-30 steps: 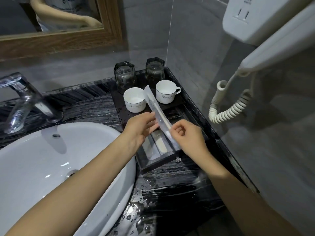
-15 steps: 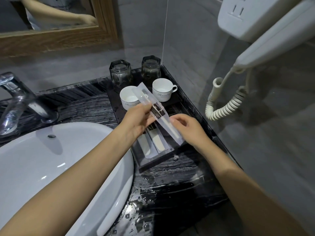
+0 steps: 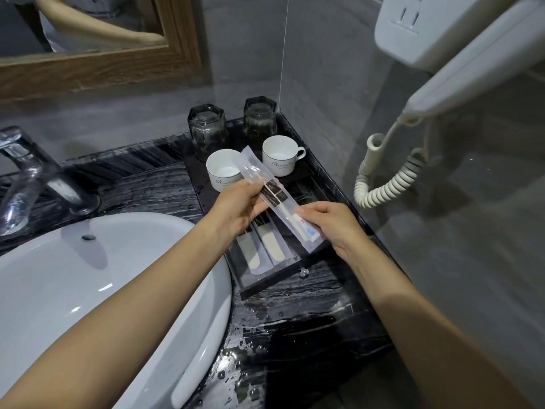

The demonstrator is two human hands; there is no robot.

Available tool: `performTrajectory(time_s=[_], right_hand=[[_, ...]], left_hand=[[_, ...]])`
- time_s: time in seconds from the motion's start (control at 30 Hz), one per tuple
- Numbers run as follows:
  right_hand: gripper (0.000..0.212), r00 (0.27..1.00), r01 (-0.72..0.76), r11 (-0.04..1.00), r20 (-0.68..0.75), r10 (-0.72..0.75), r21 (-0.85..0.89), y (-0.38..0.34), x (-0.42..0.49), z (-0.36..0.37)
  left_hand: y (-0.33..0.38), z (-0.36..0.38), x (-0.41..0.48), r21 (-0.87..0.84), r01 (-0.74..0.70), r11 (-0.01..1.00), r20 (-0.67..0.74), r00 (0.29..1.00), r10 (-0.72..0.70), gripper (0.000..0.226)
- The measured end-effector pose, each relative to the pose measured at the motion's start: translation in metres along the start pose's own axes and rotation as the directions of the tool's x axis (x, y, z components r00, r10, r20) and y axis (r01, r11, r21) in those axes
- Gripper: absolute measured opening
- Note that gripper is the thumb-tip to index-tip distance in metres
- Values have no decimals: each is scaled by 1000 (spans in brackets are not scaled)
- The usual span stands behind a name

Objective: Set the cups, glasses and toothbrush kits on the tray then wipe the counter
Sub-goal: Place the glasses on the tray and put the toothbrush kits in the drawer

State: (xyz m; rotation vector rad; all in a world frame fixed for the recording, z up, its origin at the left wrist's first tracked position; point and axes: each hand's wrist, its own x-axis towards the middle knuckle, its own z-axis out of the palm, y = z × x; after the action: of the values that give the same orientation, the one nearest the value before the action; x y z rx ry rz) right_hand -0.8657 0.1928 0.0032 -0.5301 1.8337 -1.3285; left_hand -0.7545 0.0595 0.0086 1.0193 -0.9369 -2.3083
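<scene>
A black tray [image 3: 267, 286] sits on the dark marble counter [image 3: 295, 326] in the right corner. At its back stand two dark glasses [image 3: 208, 129] [image 3: 259, 116], with two white cups [image 3: 224, 171] [image 3: 281, 154] in front of them. Two wrapped toothbrush kits [image 3: 265, 250] lie side by side on the tray's near half. Both hands hold a third clear-wrapped toothbrush kit [image 3: 278, 199] slanted just above the tray: my left hand [image 3: 236, 209] pinches its middle, my right hand [image 3: 327, 222] grips its near end.
A white basin [image 3: 73, 284] fills the left, with a chrome tap [image 3: 29, 178] behind it. A wall hair dryer [image 3: 460, 54] with a coiled cord [image 3: 383, 184] hangs at the right above the tray. The counter near the front edge is wet. A wood-framed mirror [image 3: 103, 66] hangs behind.
The held kit has been turned from edge-on to lying flatter, and lowered towards the right side of the tray. Both hands stayed on it.
</scene>
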Motion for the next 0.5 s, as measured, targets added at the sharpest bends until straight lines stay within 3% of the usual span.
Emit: performTrajectory(time_s=[0.23, 0.33, 0.4, 0.43, 0.5], right_hand=[[12, 999, 45, 996, -16, -47, -77, 7, -16, -15], [17, 998, 32, 993, -44, -37, -115, 12, -23, -20], [19, 997, 24, 988, -63, -34, -152, 15, -27, -24], [19, 997, 18, 985, -75, -31, -170, 16, -29, -25], [20, 994, 12, 979, -102, -34, -204, 18, -31, -28]], left_hand=[[-19, -6, 5, 25, 89, 996, -116, 990, -86, 9], [-25, -8, 5, 39, 65, 997, -158, 986, -58, 8], [-27, -10, 2, 182, 11, 983, -165, 986, 19, 8], [-29, -13, 2, 361, -46, 932, -174, 978, 116, 17], [-29, -21, 0, 764, -186, 618, -96, 914, 394, 32]])
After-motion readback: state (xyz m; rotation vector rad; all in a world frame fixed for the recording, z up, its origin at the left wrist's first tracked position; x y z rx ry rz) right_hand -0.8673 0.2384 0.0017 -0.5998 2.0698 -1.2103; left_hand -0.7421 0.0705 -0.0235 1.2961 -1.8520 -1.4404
